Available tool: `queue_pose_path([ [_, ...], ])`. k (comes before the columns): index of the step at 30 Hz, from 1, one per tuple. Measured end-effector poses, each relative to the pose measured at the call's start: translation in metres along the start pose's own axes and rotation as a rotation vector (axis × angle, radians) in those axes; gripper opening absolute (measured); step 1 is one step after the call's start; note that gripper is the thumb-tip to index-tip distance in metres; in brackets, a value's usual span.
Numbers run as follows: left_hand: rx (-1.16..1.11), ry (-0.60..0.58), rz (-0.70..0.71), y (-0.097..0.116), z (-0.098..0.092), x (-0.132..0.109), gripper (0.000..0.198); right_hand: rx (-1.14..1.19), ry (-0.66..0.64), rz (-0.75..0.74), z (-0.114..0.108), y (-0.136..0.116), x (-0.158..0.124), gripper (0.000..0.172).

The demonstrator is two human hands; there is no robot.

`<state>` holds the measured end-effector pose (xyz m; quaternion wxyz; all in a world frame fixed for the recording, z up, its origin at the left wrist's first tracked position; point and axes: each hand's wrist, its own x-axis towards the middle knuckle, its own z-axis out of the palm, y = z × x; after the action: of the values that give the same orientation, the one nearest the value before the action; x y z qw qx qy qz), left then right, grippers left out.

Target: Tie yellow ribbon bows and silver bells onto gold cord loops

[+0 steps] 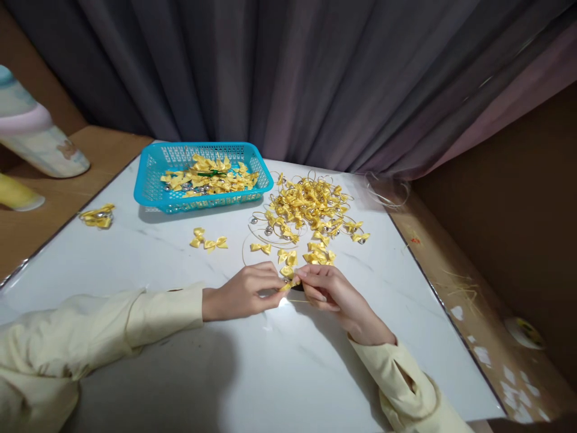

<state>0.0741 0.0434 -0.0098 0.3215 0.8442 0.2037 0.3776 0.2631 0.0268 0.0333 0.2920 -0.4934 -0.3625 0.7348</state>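
My left hand [247, 291] and my right hand [331, 294] meet over the front middle of the table, each closed in a pinch. Between their fingertips is a small yellow ribbon bow [290, 284] with what looks like a silver bell at it. A thin cord runs from the fingers of one hand toward the other. Just beyond the fingertips lie loose yellow bows [287, 257]. Behind these spreads a pile of yellow bows [309, 201] with silver bells and thin gold cords. Fingers partly hide the held bow.
A blue perforated basket [146, 174] at the back holds bows, bells and a green-handled tool [211, 173]. Two bows [215, 243] and a small cluster [98, 215] lie left. Coiled cord [387, 191] sits at the back right. A tumbler [42, 132] leans at the far left; a curtain hangs behind.
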Motion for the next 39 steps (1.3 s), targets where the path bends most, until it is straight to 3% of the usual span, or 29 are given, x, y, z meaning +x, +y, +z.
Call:
queue_pose_path([
  [9,-0.004,0.091,-0.033,0.004,-0.001,0.003,0.018,-0.058,0.05,-0.043,-0.003,0.001,-0.004,0.019],
  [16,0.021,0.118,-0.166,0.004,-0.002,0.004,0.02,-0.197,0.012,-0.01,0.004,-0.003,-0.011,0.013],
  [22,0.004,0.089,-0.241,0.004,-0.003,0.004,0.021,-0.446,0.005,-0.121,0.012,0.003,-0.012,0.024],
  [26,0.01,0.04,-0.199,0.005,-0.003,0.003,0.022,-0.605,0.002,-0.264,0.016,0.008,-0.012,0.028],
  [31,0.028,-0.025,-0.065,0.004,-0.002,0.001,0.024,-0.422,-0.074,-0.212,0.02,0.006,-0.014,0.035],
  [39,0.023,-0.11,0.009,0.002,-0.001,0.001,0.023,-0.111,-0.054,-0.024,0.013,0.001,-0.011,0.029],
])
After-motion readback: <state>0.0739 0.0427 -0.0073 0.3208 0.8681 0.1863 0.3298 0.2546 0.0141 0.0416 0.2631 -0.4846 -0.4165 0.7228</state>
